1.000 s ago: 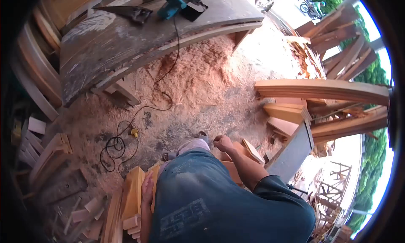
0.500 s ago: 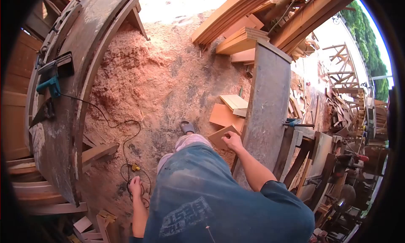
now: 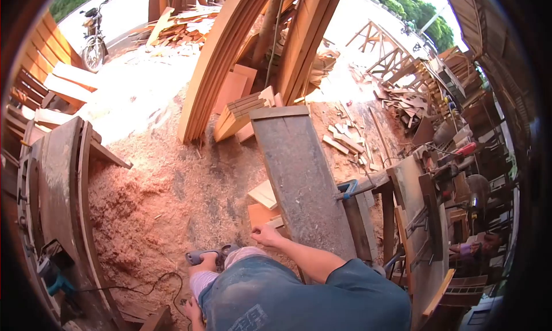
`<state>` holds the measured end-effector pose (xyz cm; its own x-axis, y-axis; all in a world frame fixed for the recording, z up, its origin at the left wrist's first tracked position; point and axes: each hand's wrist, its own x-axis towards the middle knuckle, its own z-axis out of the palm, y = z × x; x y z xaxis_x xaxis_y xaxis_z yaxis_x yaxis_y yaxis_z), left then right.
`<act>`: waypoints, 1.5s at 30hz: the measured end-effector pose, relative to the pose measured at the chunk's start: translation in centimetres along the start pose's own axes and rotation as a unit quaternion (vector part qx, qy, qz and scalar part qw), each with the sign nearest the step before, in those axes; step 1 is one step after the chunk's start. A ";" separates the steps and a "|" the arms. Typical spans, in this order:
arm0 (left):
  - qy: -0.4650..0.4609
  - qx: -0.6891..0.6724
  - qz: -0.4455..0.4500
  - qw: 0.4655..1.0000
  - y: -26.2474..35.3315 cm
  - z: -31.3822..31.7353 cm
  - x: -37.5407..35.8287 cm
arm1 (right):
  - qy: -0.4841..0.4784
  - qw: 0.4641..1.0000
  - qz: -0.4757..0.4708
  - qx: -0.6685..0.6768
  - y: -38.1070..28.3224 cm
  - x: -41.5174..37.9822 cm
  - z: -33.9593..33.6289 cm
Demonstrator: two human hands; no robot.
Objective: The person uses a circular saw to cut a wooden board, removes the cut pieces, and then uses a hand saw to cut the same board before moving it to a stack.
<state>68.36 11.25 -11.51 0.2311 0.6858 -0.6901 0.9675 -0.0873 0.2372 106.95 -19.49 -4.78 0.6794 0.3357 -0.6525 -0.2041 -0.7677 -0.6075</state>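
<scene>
My right hand (image 3: 265,236) hangs in front of me with its fingers loosely curved and nothing visible in them. It is nearest to the left edge of a long grey workbench (image 3: 299,176) and appears just above some flat wood boards (image 3: 260,215) on the floor. Low at my left side, my left hand (image 3: 193,309) is partly in view near the bottom edge, fingers loose and seemingly holding nothing. A black cord (image 3: 135,289) runs over the sawdust close to it, coming from a teal power tool (image 3: 57,284) on the left bench (image 3: 56,187).
Thick sawdust (image 3: 135,199) covers the floor. Curved timber beams (image 3: 221,66) lean beyond the workbench. A blue clamp (image 3: 348,188) sticks out of its right side. Machinery and wood scraps (image 3: 405,104) crowd the right. A motorcycle (image 3: 93,41) stands outside at far left.
My view has swung to the right and up, so the grey workbench now lies more ahead. The left bench and power tool have slid lower left. Both feet now show; my hands stay free.
</scene>
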 end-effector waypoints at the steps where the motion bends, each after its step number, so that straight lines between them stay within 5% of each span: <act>1: -0.010 -0.048 0.013 0.999 -1.4 -0.6 1.9 | 0.013 1.000 -0.013 -0.014 -0.7 0.8 0.2; 5: -0.104 -0.025 -0.038 0.993 2.1 -4.8 6.9 | 0.024 0.999 -0.024 -0.031 -4.8 3.8 1.2; 12: -0.216 -0.049 0.052 0.974 14.8 -11.6 18.6 | 0.052 0.996 0.037 -0.061 -10.6 8.7 2.3; 14: -0.181 -0.274 0.112 0.938 18.5 -11.2 23.6 | 0.064 0.995 0.040 -0.065 -12.8 10.8 2.3; 18: -0.145 -0.261 0.176 0.938 29.9 -18.5 25.9 | 0.079 0.994 0.071 0.000 -17.9 14.7 -0.4; 25: -0.060 -0.304 0.196 0.931 28.9 -22.6 34.3 | 0.327 0.944 -0.029 0.017 -25.8 24.2 -13.0; 27: -0.045 -0.292 0.025 0.955 26.7 -22.5 34.0 | 0.382 0.923 -0.018 -0.045 -28.0 27.6 -17.1; 30: -0.068 -0.217 -0.070 0.971 26.7 -20.9 32.2 | 0.442 0.883 0.017 -0.156 -30.0 31.6 -22.0; 32: -0.090 -0.179 -0.085 0.976 28.1 -19.2 30.6 | 0.485 0.854 0.055 -0.182 -30.6 34.0 -24.1; 39: -0.123 -0.148 -0.059 0.980 37.7 -16.0 25.7 | 0.345 0.884 0.283 -0.138 -28.9 39.5 -26.4; 45: -0.101 -0.220 -0.045 0.969 44.4 -19.6 24.7 | 0.398 0.857 0.267 -0.189 -28.0 41.2 -24.5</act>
<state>115.04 38.47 -4.56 0.2054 0.5171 -0.8309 0.8578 0.3136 0.4072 157.97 2.46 -3.55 0.8564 -0.4823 -0.1840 -0.4953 -0.8682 -0.0292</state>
